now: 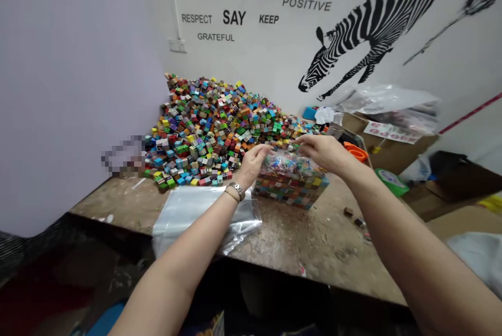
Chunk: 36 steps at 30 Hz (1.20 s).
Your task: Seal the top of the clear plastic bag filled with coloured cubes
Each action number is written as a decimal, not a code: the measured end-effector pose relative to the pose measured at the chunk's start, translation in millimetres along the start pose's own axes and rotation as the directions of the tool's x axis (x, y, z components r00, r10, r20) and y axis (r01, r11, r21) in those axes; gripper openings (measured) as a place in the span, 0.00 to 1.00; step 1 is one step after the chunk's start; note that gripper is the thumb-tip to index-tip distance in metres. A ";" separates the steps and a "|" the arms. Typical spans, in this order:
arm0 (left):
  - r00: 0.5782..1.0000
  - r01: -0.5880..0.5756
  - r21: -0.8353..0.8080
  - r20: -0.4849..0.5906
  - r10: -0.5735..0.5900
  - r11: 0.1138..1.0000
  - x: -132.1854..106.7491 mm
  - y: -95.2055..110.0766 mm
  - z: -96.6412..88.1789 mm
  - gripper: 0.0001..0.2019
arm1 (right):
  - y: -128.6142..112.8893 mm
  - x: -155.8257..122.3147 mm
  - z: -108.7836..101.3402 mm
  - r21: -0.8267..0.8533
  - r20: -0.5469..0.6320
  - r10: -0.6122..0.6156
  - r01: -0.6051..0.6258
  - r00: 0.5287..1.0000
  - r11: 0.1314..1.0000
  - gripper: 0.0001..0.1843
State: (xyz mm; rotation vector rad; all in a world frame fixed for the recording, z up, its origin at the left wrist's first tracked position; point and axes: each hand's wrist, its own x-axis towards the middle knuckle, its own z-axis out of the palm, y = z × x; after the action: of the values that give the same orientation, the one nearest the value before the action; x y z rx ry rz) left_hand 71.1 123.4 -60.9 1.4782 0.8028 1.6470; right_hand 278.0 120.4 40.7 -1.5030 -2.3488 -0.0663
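Observation:
A box-shaped pack (290,188) with a mosaic of small coloured squares stands upright on the table. Crumpled clear plastic (288,162) covers its top, with coloured bits showing through. My left hand (253,165), wearing a wristwatch (237,189), has thumb and fingers closed at the plastic's left edge. From the other side, my right hand (322,152) curls its fingers over the plastic's right part; those fingertips are partly hidden. Beneath my left forearm lie flat clear plastic bags (188,210).
A large heap of small coloured cubes (215,116) rises against the wall. Two dark cubes (348,212) lie on the worn table (274,242) at right. Orange scissors handles (355,152), a green round item (391,182) and cardboard boxes (411,150) are farther right. A pale panel (78,90) borders the left.

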 end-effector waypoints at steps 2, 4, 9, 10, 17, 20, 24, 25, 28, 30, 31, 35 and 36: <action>1.000 0.005 0.002 0.000 -0.005 1.000 -0.2 1.9 0.7 0.18 | 3.2 3.4 -4.6 -0.025 0.066 -0.036 0.038 0.997 0.999 0.16; 1.000 0.027 -0.006 -0.003 -0.027 1.000 -1.0 2.5 2.0 0.17 | 3.9 7.4 -7.4 -0.033 0.114 -0.073 0.077 0.991 0.996 0.15; 0.999 0.032 -0.037 0.013 -0.031 0.999 -1.5 -1.8 4.8 0.19 | -11.5 16.5 -5.4 -0.065 0.132 -0.083 0.092 0.988 0.994 0.11; 1.000 0.025 -0.033 0.008 -0.025 0.999 -1.4 -2.8 5.1 0.19 | -16.6 17.7 -4.4 -0.101 0.121 -0.082 0.094 0.989 0.990 0.09; 0.995 0.004 0.012 -0.099 -0.003 1.000 -1.8 -5.9 9.8 0.17 | -34.6 20.3 3.6 -0.255 -0.055 -0.113 0.095 0.992 0.962 0.15; 0.988 0.027 0.028 -0.154 -0.023 0.999 -2.1 -6.0 14.5 0.20 | -31.1 19.8 5.4 -0.200 -0.055 -0.104 0.091 0.993 0.976 0.15; 0.975 0.068 0.023 -0.212 -0.062 0.997 -1.0 -6.1 19.5 0.20 | -25.7 16.7 -4.6 -0.103 0.022 -0.103 0.105 0.994 0.989 0.18; 0.973 0.075 0.012 -0.222 -0.071 0.997 -0.6 -6.3 19.9 0.20 | -23.8 14.9 -9.2 -0.069 0.056 -0.101 0.105 0.993 0.992 0.18; 0.974 0.080 -0.012 -0.213 -0.081 0.997 0.2 -7.5 19.6 0.20 | -13.9 6.5 -22.1 -0.005 0.166 -0.092 0.094 0.982 0.996 0.22; 0.978 0.066 -0.013 -0.199 -0.067 0.998 0.3 -8.4 18.9 0.20 | -4.4 -0.8 -26.6 -0.029 0.219 -0.072 0.080 0.973 0.996 0.21; 0.979 0.057 -0.011 -0.194 -0.058 0.998 0.3 -8.7 18.6 0.20 | 0.4 -4.5 -27.1 -0.051 0.230 -0.061 0.074 0.971 0.996 0.18; 0.982 0.038 -0.012 -0.183 -0.040 0.999 1.2 -8.0 16.2 0.21 | 12.4 -17.7 -20.9 -0.133 0.166 -0.017 0.040 0.986 0.990 0.08; 0.986 0.034 -0.002 -0.161 -0.034 0.999 2.4 -6.9 14.5 0.21 | 13.1 -20.1 -18.6 -0.150 0.131 -0.006 0.025 0.991 0.988 0.09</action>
State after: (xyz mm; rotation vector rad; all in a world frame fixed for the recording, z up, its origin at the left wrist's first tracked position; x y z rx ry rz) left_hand 86.2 128.5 -63.7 1.3366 0.9115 1.7568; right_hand 302.1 104.4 49.8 -1.6042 -2.5091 -0.1583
